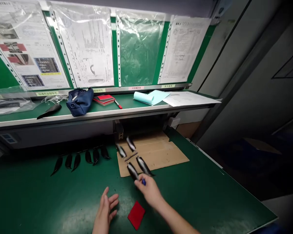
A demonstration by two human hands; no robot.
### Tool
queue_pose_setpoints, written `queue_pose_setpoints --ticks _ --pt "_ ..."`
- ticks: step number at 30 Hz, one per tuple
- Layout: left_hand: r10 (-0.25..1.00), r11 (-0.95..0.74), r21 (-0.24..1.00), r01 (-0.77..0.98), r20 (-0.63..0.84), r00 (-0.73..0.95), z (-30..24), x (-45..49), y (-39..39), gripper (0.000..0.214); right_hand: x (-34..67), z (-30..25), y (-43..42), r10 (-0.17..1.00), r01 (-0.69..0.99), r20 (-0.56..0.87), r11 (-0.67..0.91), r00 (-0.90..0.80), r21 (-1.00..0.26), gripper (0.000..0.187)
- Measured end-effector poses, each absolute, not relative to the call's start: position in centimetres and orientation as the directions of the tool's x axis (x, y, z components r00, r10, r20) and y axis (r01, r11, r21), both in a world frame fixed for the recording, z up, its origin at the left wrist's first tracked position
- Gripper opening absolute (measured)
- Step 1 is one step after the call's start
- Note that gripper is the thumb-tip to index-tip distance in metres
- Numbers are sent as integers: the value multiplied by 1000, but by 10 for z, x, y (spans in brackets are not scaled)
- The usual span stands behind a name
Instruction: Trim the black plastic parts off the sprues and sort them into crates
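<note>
Right now, from the head camera, the person's right hand [149,190] sits at the near edge of the cardboard sheet [158,152], fingers pressed together around a small blue thing [144,182], perhaps a pen or marker; too little of it shows to be sure. Its fingertips are just beside the nearest dark leaf-shaped piece [132,171], and I cannot tell whether they touch it. The left hand [106,208] lies flat on the green table [39,195], fingers spread, holding nothing. A red card [136,214] lies between the two forearms.

As for progress, four glossy pieces lie on the cardboard, the other three being [144,166], [121,150] and [131,143], with a thin dark stick [131,157] among them. A row of six matte black pieces [81,160] waits well apart to the left, under the shelf. I would judge the cardboard batch to be the one in hand, with the row either finished or yet to come; nothing here settles which.

On the shelf sit a navy pouch [79,101], a red notebook [104,99] and loose papers [185,97].
</note>
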State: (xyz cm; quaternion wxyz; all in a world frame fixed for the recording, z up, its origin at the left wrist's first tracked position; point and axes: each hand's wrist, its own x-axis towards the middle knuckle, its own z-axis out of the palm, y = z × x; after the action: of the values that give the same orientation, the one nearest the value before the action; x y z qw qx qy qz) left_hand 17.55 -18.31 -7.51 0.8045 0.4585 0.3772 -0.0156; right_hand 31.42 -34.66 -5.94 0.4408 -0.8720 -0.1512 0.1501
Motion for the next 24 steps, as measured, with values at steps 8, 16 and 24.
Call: queue_pose_setpoints --ticks 8,16,24 --pt "589 645 761 -69 -438 679 -49 184 -192 30 253 -60 -386 773 522 -78 -496 630 -694 39" --pt "120 815 554 167 -444 888 -58 139 -162 32 284 -87 -415 776 645 -81 -573 626 -506 60" --pt "45 777 572 263 -467 883 -46 102 -180 29 256 -66 -379 887 679 41 -321 459 -661 34"
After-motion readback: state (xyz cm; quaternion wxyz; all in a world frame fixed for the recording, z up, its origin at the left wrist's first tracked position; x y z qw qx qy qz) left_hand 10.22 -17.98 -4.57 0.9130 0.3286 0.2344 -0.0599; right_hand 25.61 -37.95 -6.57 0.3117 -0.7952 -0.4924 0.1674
